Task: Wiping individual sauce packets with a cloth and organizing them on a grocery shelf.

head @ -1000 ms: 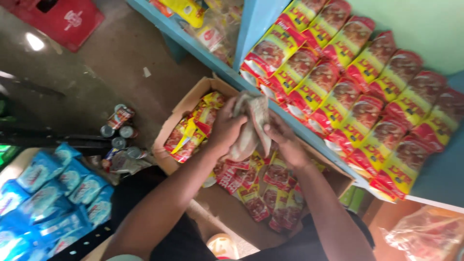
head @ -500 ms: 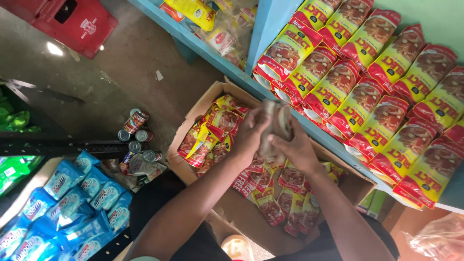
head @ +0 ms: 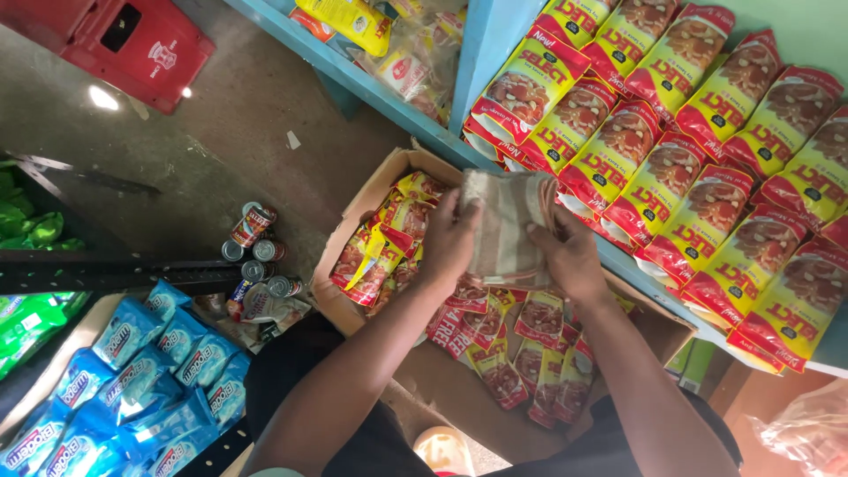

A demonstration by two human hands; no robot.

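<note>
Both my hands hold a pale striped cloth (head: 505, 230) above an open cardboard box (head: 371, 199). My left hand (head: 449, 243) grips the cloth's left edge, and my right hand (head: 572, 258) grips its right edge. The cloth hangs flat between them, in front of the blue shelf edge (head: 415, 115). Inside the box lie several red and yellow food sachets (head: 389, 238). Rows of red and yellow sachets (head: 707, 168) lie overlapping on the shelf right behind the cloth.
Small tins (head: 256, 252) stand on the concrete floor left of the box. Blue packets (head: 132, 389) lie stacked at lower left, green packets (head: 22, 221) at far left. A red crate (head: 124, 44) sits at top left. Yellow packets (head: 353, 18) fill the upper shelf.
The cloth was bunched between my hands; it is now spread flat and held a little higher, nearer the shelf. The view has also shifted, so the box sits more to the right.
</note>
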